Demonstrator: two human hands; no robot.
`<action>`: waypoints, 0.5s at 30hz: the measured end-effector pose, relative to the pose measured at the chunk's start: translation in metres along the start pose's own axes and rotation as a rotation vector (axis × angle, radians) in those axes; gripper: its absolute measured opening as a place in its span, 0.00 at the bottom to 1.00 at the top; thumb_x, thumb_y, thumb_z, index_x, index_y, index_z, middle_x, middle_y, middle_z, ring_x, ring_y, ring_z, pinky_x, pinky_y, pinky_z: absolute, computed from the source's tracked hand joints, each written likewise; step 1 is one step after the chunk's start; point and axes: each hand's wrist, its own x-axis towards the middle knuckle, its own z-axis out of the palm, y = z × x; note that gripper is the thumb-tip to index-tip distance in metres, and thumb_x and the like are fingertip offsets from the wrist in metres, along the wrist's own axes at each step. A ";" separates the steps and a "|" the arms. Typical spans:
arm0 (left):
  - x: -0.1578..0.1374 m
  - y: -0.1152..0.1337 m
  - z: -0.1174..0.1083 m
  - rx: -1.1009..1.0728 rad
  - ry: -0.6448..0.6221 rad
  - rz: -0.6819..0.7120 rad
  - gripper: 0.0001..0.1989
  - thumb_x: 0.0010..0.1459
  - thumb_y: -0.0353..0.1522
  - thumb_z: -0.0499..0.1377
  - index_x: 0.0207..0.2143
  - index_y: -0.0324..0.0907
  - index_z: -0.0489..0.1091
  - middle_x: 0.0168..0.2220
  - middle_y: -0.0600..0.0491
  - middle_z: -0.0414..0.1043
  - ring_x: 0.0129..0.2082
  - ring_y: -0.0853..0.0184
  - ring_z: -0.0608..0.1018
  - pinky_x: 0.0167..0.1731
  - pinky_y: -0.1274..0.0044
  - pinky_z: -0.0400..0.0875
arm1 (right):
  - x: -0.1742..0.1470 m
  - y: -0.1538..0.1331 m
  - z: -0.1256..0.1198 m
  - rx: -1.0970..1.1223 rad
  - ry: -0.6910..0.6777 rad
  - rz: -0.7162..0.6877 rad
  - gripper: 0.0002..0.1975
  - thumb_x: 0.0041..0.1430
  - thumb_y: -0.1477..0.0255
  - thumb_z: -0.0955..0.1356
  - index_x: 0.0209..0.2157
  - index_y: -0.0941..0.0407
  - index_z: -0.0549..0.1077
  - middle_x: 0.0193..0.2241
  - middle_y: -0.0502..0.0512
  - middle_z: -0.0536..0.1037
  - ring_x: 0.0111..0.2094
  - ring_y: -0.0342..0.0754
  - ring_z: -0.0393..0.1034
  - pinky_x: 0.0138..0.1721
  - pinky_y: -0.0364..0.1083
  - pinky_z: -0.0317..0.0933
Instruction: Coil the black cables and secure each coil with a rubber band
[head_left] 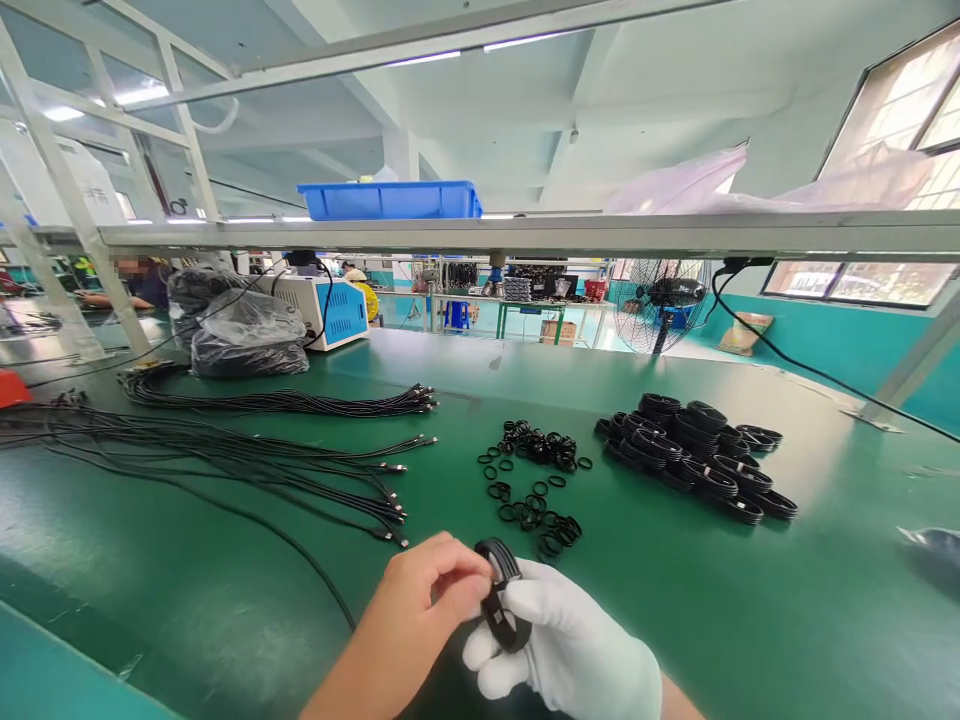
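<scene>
A black coiled cable (501,555) is held just above the front of the green table. My right hand (570,640), in a white glove, is closed around the coil from the right, with the thumb across its middle. My bare left hand (431,600) pinches the coil's left side between thumb and fingertips; the exact spot is partly hidden. A small metal connector end (498,617) shows low on the coil. Just beyond my hands lie many small black rings (541,447), loose and in clusters. To the right is a pile of finished-looking black cable coils (697,450).
Straight black cables (300,455) lie across the left, connector ends toward the middle. Behind them stand black plastic bags (244,325) and a blue-and-white machine (330,308). A shelf (525,236) with a blue tray (390,202) spans overhead. A fan (660,300) stands beyond the table.
</scene>
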 end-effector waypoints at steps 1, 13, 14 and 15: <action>0.001 -0.001 -0.002 -0.014 0.039 0.006 0.10 0.57 0.34 0.52 0.31 0.45 0.73 0.32 0.54 0.71 0.34 0.66 0.72 0.36 0.77 0.66 | -0.001 0.000 -0.002 0.061 -0.039 0.018 0.20 0.50 0.64 0.66 0.43 0.62 0.68 0.37 0.60 0.74 0.32 0.47 0.72 0.31 0.45 0.65; 0.021 -0.012 -0.002 -0.123 -0.033 0.021 0.11 0.56 0.36 0.55 0.40 0.45 0.72 0.39 0.53 0.74 0.41 0.64 0.74 0.43 0.73 0.68 | 0.002 0.000 0.004 -0.303 0.228 0.037 0.28 0.40 0.62 0.72 0.43 0.59 0.65 0.38 0.57 0.71 0.24 0.43 0.71 0.24 0.42 0.62; 0.019 -0.005 -0.003 -0.008 0.064 0.049 0.11 0.57 0.36 0.54 0.40 0.45 0.72 0.40 0.53 0.74 0.41 0.64 0.75 0.42 0.73 0.69 | 0.003 0.000 0.005 -0.353 0.268 0.014 0.29 0.38 0.64 0.73 0.44 0.58 0.64 0.38 0.57 0.70 0.23 0.43 0.71 0.23 0.42 0.62; 0.014 0.002 -0.005 0.106 0.188 0.107 0.11 0.57 0.36 0.53 0.40 0.46 0.72 0.39 0.53 0.74 0.40 0.63 0.75 0.41 0.72 0.70 | 0.004 0.001 0.006 -0.374 0.280 0.002 0.29 0.38 0.64 0.73 0.43 0.58 0.63 0.38 0.57 0.70 0.23 0.43 0.71 0.22 0.42 0.62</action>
